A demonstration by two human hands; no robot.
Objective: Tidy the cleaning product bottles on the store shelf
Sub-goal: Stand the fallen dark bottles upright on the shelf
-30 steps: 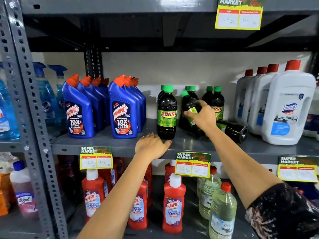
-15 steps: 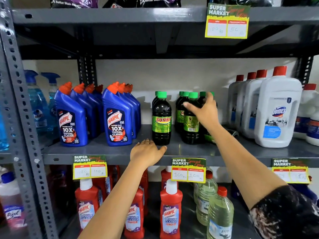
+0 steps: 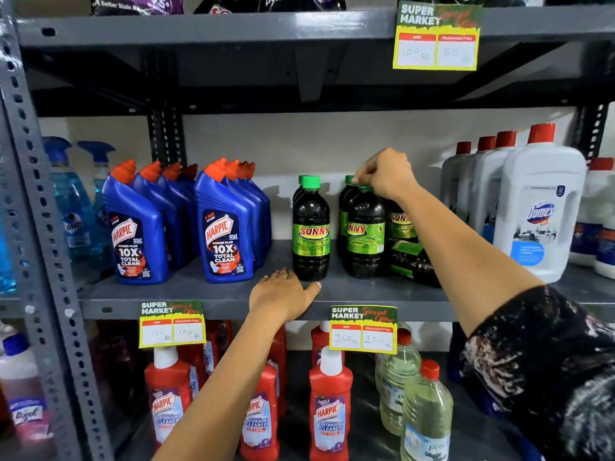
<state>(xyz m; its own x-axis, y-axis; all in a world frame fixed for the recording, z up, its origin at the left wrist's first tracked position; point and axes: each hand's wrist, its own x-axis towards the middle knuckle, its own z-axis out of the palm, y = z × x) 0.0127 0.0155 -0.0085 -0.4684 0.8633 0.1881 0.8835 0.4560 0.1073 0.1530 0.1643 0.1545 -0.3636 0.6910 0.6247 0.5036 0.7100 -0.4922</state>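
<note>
Head view, shelf: a grey metal shelf (image 3: 206, 291) is seen at chest height, carrying the cleaning product bottles in rows.
Head view, left hand: the left hand (image 3: 283, 296) is laid palm down on the shelf's front edge, fingers spread and nothing gripped, just in front of the single Sunny bottle (image 3: 311, 229).
Head view, right hand: the right hand (image 3: 386, 176) is raised over the group of dark bottles, its fingers pinched closed on the green cap of the front Sunny bottle (image 3: 365, 231).
Head view, front Sunny bottle: it is stood upright at the middle of the shelf, its label turned partly away so that only "NNY" is read.
Head view, neighbours: more dark bottles are packed just behind it, and a fallen Sunny bottle (image 3: 412, 262) is seen lying on its side to the right, partly hidden by the forearm.
Head view, left of shelf: two rows of blue Harpic bottles (image 3: 226, 227) are lined up front to back.
Head view, right of shelf: white Domex bottles (image 3: 539, 207) with red caps are ranged near the shelf's end.
Head view, below: red Harpic bathroom cleaner bottles (image 3: 329, 404) are stored on the lower shelf, under a yellow price tag (image 3: 363, 329).
</note>
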